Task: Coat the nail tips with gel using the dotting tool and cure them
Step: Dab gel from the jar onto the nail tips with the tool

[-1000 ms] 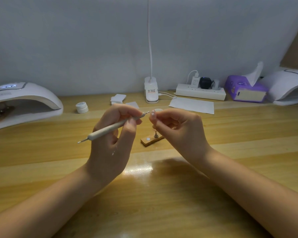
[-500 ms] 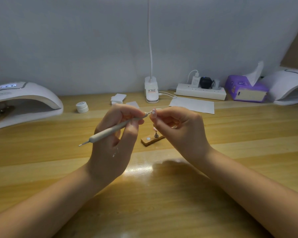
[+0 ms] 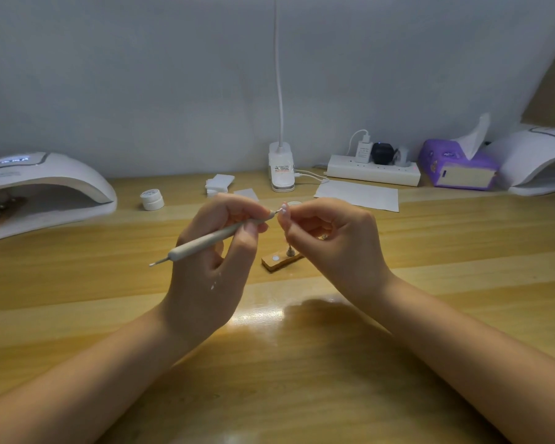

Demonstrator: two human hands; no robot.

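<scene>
Pinching a slim grey dotting tool (image 3: 215, 238) between curled fingers, the left hand (image 3: 209, 267) closes its grip on the shaft and angles the fine metal end up to the right, where it meets a small pale nail tip (image 3: 284, 210). The right hand (image 3: 334, 245) closes its grip on that nail tip, holding it raised over the wooden bench (image 3: 302, 363), fingers curled, wrist bent inward. Both forearms reach in from the lower corners. Below the hands lies a small oblong wooden stand (image 3: 277, 261) with a round white spot and one upright metal post. A white curing lamp (image 3: 42, 190), domed and smooth, sits at far left with a lit display too blurred to read; a second lamp (image 3: 539, 161) sits at far right. Along the wall stand a white clip lamp base (image 3: 281, 169) with an illegible red-marked label, a white power strip (image 3: 374, 173), and a purple tissue box (image 3: 458, 166). A small round white gel jar (image 3: 152, 199) stands well left of the hands, its lid print unreadable.
</scene>
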